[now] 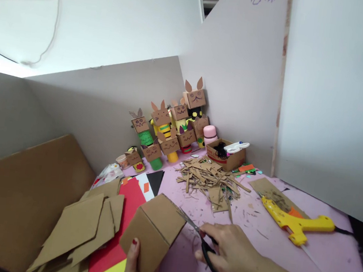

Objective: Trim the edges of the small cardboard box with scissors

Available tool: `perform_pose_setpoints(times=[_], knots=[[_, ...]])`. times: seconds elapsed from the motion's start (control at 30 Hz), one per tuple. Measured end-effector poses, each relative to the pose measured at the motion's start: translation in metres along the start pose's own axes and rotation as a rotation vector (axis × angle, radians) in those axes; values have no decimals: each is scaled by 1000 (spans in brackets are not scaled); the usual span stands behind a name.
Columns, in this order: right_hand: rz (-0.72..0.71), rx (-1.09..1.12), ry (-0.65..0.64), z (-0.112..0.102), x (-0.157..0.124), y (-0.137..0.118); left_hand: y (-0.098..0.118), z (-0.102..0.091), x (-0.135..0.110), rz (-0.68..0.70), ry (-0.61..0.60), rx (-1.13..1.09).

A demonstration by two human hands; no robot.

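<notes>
The left hand (133, 268) is closed on a cardboard box (153, 226), which rises just above it. The right hand (235, 255), apart from the left, grips black scissors (203, 242) pointing at the box's near side; whether they touch it, I cannot tell. Flat cardboard pieces (73, 220) lie left of the left hand, narrow scraps (201, 175) beyond both hands, a yellow glue gun (299, 222) beyond the right hand, to its right.

Box (152, 233): plain brown cardboard, straight-edged, tilted.
Scissors (198, 230): black handles, metal blades, tips at the box's upper right edge.
</notes>
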State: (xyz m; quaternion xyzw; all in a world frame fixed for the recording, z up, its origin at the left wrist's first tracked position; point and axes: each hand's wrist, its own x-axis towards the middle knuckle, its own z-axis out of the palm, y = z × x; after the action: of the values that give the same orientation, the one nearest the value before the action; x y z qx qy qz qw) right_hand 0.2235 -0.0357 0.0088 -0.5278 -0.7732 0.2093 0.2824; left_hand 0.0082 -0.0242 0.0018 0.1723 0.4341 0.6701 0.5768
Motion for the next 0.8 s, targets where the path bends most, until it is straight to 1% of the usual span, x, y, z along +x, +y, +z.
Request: perform_pose_setpoints(times=[0.07, 0.2, 0.43, 0.6, 0.7, 0.8], knots=[[6, -42, 6, 1, 0, 0, 0, 1, -1, 5, -1, -15], [24, -77, 14, 3, -1, -1, 0, 2, -2, -29, -9, -24], [6, 44, -3, -4, 1, -1, 2, -2, 1, 0, -37, -48], [14, 41, -3, -6, 1, 1, 4, 3, -3, 43, 19, -75], [19, 40, -4, -6, 2, 2, 0, 5, -8, 14, 49, -59], [12, 25, -16, -6, 2, 3, -4, 3, -10, -11, 53, -17]])
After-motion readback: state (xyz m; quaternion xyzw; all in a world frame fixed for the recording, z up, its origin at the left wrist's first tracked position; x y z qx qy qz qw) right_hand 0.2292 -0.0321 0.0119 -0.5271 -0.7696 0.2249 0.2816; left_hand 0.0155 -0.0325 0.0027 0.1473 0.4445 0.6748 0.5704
